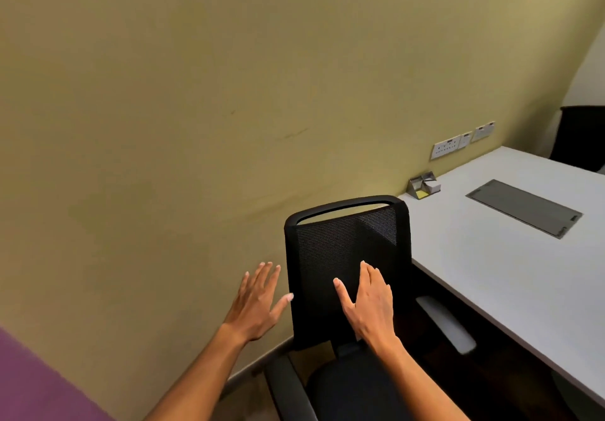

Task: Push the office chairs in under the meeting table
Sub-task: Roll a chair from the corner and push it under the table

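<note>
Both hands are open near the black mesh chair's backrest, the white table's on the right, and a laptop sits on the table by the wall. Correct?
Not quite: the head view shows no laptop. By the wall on the white table sits a small desk organiser. The rest holds: left hand and right hand open at the black mesh chair.

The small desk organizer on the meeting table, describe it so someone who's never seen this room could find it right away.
Start at the white meeting table and follow it to the corner that meets the olive wall, just beyond the top of the black mesh chair. There sits the small grey desk organizer, below the wall sockets. Unlike the flat grey cable hatch set into the tabletop, it stands up and holds yellow and white notepaper.
</note>
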{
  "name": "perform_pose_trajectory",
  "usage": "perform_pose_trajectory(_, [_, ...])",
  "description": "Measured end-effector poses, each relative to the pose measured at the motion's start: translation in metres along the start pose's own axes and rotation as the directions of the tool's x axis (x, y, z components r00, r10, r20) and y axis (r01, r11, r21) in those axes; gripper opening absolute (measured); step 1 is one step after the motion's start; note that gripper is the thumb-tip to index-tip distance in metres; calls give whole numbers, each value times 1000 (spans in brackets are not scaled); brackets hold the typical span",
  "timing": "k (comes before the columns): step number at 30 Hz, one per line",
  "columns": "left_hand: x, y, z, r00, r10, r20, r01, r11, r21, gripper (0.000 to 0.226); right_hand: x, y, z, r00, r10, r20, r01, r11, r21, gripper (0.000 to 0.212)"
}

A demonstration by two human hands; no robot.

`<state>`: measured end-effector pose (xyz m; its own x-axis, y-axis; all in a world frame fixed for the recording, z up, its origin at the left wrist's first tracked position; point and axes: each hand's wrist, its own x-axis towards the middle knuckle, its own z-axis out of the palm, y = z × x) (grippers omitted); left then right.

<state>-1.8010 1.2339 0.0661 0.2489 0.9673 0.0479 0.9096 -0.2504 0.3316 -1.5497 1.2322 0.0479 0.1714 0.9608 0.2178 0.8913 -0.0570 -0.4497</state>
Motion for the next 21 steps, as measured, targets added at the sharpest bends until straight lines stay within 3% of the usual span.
perform_pose_trajectory(7, [160,-20,-31,982,181,-57,-182,983,-11,73,78,-50,45,997,76,3,-76,997,28,91])
perform_pose_trajectory(9, [229,-17,-24,957,288,-26,-289,956,-48,71,118,-52,62,985,172,-25,-172,985,17,93])
perform_pose_trajectory(13, [296,-22,-18,927,373,33,-371,927,-59,70,170,-79,89,950,309,-40,-308,951,25,96])
perform_pose_trajectory(17, [389,-37,-19,852,507,128,-500,862,-86,69,252,-111,116,849,523,-73,-521,852,50,99])
perform_pose_trajectory(21, [435,-44,-21,806,580,117,-568,814,-118,68,294,-122,128,750,659,-53,-660,752,2,99])
